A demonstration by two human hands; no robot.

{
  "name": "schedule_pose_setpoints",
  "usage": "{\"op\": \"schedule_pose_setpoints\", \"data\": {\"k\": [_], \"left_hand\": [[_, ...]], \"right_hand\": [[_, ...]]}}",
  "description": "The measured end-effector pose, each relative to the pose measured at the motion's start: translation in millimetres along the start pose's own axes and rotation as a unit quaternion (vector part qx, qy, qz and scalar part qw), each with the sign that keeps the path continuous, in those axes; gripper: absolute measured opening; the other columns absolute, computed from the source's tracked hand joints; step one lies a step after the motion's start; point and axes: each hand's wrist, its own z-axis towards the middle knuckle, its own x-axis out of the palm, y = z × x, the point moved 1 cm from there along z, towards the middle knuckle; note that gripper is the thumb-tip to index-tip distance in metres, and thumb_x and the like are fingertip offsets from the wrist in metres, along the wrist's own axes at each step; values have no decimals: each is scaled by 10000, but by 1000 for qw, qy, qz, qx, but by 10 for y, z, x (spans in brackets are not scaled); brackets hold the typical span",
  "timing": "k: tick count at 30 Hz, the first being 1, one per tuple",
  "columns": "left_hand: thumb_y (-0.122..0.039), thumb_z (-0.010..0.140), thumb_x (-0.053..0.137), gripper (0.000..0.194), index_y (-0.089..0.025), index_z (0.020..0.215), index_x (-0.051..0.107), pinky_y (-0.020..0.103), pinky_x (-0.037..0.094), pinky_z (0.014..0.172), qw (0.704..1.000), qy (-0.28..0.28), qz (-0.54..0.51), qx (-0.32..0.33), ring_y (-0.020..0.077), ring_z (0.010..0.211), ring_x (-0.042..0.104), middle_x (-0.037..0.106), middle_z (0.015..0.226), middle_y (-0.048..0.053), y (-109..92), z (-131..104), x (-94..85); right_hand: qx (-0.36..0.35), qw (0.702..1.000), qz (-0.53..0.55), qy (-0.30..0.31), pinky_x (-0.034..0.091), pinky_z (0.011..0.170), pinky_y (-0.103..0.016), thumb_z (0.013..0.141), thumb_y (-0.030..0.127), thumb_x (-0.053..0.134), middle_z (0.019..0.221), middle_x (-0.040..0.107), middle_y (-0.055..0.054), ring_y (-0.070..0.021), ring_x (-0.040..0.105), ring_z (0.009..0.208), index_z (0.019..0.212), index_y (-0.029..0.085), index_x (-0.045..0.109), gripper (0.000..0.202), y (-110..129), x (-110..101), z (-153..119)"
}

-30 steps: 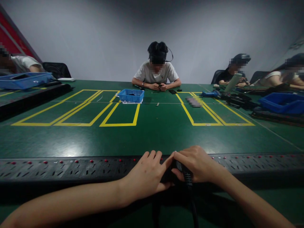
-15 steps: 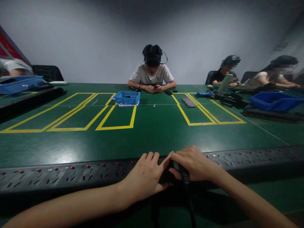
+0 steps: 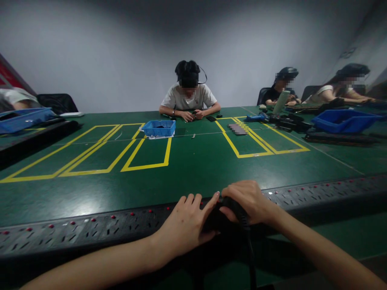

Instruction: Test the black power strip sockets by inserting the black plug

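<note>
Near the table's front edge, my left hand (image 3: 189, 219) rests over the black slotted strip (image 3: 102, 225), with its fingers around a dark part that is mostly hidden in shadow. Just to the right, my right hand (image 3: 249, 199) is closed on the end of a thick black cable (image 3: 250, 245), which hangs down below the strip. The cable end lies close to my left index fingertip. Whether it touches the dark part cannot be made out.
Yellow tape outlines mark the green table (image 3: 193, 173). A blue bin (image 3: 159, 129) and a grey flat object (image 3: 238, 129) lie farther back. Another blue bin (image 3: 344, 121) is at right, one (image 3: 27, 119) at left. A person (image 3: 189, 96) sits opposite; others sit at the sides.
My right hand has shifted slightly right with the cable, opening a small gap to my left hand. The view has tilted a little. The person opposite has moved their hands slightly.
</note>
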Motion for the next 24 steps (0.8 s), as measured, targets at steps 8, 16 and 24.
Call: {"op": "schedule_pose_setpoints", "data": {"k": [8,16,24], "left_hand": [[-586,811,370,741,-201,1389,112,409,377,725,999,-4,36,4,284,853,483,512,970,130,-12,2,38],[-651,723,459,960,-142,1390,-5,380,390,778,998,-8,-53,10,256,897,511,530,1048,116,85,-30,-55],[-575,766,468,818,-128,1372,149,386,369,808,999,-38,1,-32,260,955,501,517,1129,139,193,-288,-15]], "right_hand": [[183,978,-13,-101,304,467,-219,826,432,461,567,500,28,-100,472,463,862,177,452,257,-73,43,6],[320,875,130,-339,385,500,-224,892,379,351,664,498,15,-107,498,534,954,198,430,207,-134,-153,23],[197,978,34,61,380,600,-233,884,443,392,776,611,-22,-153,590,698,999,210,480,274,400,-44,204]]}}
